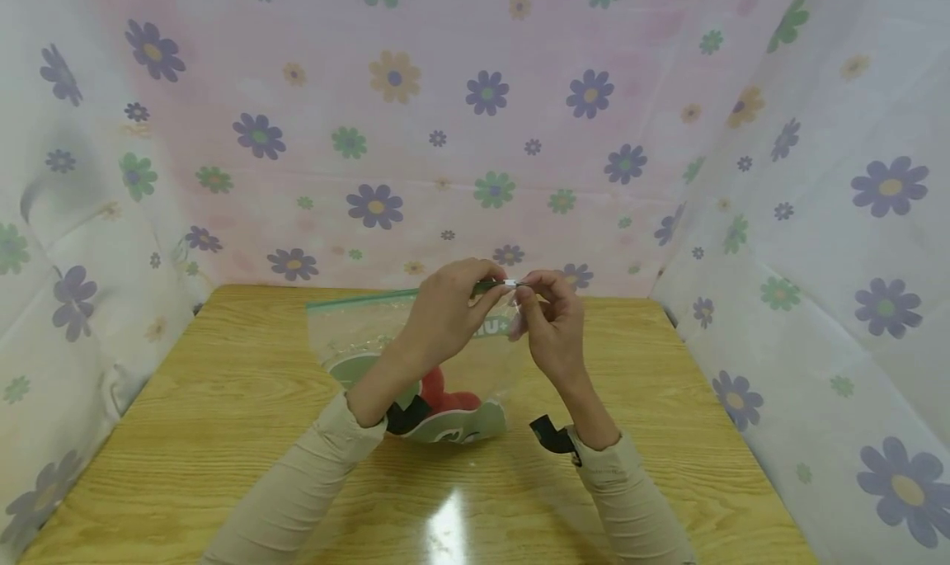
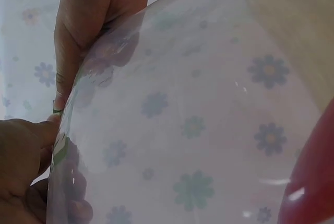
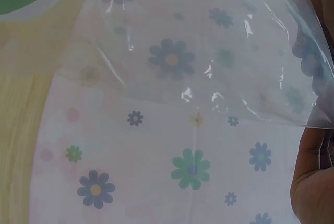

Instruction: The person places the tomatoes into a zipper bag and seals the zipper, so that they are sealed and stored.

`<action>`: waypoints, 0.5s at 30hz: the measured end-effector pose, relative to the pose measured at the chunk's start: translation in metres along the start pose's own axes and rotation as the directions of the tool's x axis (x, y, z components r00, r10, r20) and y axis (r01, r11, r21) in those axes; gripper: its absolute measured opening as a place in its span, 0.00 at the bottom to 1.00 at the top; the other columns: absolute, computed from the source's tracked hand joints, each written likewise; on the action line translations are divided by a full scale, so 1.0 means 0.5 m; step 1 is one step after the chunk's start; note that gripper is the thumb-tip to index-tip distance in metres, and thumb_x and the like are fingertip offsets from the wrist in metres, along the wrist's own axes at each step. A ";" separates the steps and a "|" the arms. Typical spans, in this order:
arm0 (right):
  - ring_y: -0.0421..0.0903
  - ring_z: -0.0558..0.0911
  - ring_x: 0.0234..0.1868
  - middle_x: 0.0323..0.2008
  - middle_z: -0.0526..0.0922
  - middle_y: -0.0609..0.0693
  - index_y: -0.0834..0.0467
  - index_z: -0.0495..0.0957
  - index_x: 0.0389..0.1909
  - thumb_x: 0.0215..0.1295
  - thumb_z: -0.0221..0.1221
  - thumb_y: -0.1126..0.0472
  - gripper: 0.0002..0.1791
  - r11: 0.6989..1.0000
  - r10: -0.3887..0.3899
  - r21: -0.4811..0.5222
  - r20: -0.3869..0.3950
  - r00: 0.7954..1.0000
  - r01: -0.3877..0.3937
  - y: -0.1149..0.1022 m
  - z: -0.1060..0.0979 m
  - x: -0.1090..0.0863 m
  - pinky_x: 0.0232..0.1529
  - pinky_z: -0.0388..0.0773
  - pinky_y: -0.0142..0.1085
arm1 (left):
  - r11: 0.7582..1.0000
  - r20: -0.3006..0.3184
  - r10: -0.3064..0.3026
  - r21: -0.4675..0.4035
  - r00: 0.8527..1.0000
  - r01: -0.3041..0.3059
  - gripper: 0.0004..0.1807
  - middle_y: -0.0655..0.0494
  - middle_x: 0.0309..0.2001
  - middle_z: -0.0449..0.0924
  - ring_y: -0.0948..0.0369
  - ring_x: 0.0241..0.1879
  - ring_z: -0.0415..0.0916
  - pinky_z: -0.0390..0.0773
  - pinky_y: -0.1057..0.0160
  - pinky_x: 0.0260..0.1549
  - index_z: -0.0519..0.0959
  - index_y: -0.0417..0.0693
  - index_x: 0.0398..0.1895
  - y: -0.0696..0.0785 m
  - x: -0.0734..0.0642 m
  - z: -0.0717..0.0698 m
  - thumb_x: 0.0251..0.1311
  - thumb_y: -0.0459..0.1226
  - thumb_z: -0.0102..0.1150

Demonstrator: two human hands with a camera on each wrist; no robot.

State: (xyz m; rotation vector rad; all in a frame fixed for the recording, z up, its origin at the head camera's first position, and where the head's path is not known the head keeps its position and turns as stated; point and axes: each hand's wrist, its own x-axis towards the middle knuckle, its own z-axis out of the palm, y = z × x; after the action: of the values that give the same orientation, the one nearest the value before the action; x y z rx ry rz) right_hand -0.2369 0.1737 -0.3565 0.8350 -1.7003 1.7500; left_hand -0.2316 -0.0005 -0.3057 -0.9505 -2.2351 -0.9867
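A clear plastic zip bag [image 1: 475, 367] with a green strip along its top edge stands on the table, held up by both hands. Inside it lies a red, soft-looking object [image 1: 449, 396]; its kind cannot be made out. My left hand [image 1: 444, 313] pinches the bag's top edge between thumb and fingers. Close beside it, my right hand [image 1: 552, 326] pinches the right end of that edge. A small white piece, apparently the zip slider [image 1: 510, 284], shows between the fingertips. In the left wrist view, fingers show through the clear plastic [image 2: 172, 114].
The wood-grain table [image 1: 653, 482] lies under the bag. Flower-printed cloth [image 1: 438, 95] hangs behind and along both sides. Black wrist mounts [image 1: 552, 435] sit at both cuffs, the left one overlapping the bag's lower part in the head view.
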 end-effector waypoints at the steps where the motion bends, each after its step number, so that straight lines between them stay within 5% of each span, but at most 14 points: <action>1: 0.38 0.76 0.13 0.31 0.79 0.47 0.77 0.70 0.44 0.74 0.50 0.77 0.04 1.000 -0.001 0.000 0.002 1.000 0.001 -0.001 0.000 0.000 0.17 0.79 0.31 | 1.000 -0.009 0.008 0.005 1.000 -0.008 0.06 0.52 0.39 0.86 0.59 0.32 0.78 0.79 0.61 0.33 0.83 0.44 0.42 0.000 -0.001 0.000 0.69 0.37 0.63; 9: 0.38 0.77 0.14 0.29 0.76 0.61 0.76 0.70 0.44 0.75 0.51 0.74 0.06 1.000 -0.002 -0.011 0.008 1.000 0.002 -0.005 -0.001 0.000 0.17 0.80 0.32 | 1.000 -0.027 0.015 0.026 1.000 -0.014 0.05 0.53 0.36 0.85 0.60 0.30 0.75 0.77 0.61 0.31 0.83 0.44 0.41 -0.001 -0.004 -0.001 0.68 0.37 0.64; 15: 0.38 0.77 0.13 0.31 0.78 0.51 0.76 0.70 0.44 0.74 0.50 0.77 0.04 1.000 0.007 -0.014 0.007 1.000 -0.007 -0.005 -0.002 -0.002 0.16 0.79 0.32 | 1.000 -0.023 -0.011 0.022 1.000 0.011 0.05 0.54 0.37 0.85 0.59 0.32 0.78 0.79 0.61 0.32 0.83 0.44 0.41 -0.002 -0.007 -0.006 0.68 0.37 0.64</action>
State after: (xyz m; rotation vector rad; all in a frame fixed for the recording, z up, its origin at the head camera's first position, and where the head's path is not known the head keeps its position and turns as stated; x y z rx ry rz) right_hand -0.2345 0.1746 -0.3554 0.8312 -1.7200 1.7396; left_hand -0.2298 -0.0046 -0.3068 -0.9139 -2.2304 -0.9704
